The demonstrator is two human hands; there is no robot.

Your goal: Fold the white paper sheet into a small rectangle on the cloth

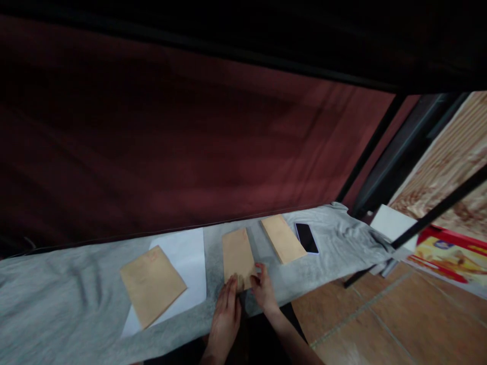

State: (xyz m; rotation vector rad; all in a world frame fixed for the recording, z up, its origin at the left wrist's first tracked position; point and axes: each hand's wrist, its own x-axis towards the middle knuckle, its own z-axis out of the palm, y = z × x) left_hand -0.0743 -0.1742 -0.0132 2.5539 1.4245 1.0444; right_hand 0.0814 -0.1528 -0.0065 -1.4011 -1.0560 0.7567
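A brown paper envelope [238,251] lies on the grey cloth in front of me, its near end under my hands. Across its lower left edge rests my left hand [227,309], fingers stretched out and close together. My right hand [263,288] is at the lower right corner, with its fingers bent around the edge. What the fingertips do underneath is hidden. To the right lies a thick stack of brown envelopes [283,238]. Another brown envelope [152,286] sits at an angle on the left, partly over a white sheet of paper [190,268].
A dark-screened phone [306,238] lies right of the stack. Grey cloth [57,304] covers the long narrow surface, with a dark red panel [190,152] behind it. Black frame bars [371,147], a red and yellow box [449,258] and the tiled floor [361,324] are at the right.
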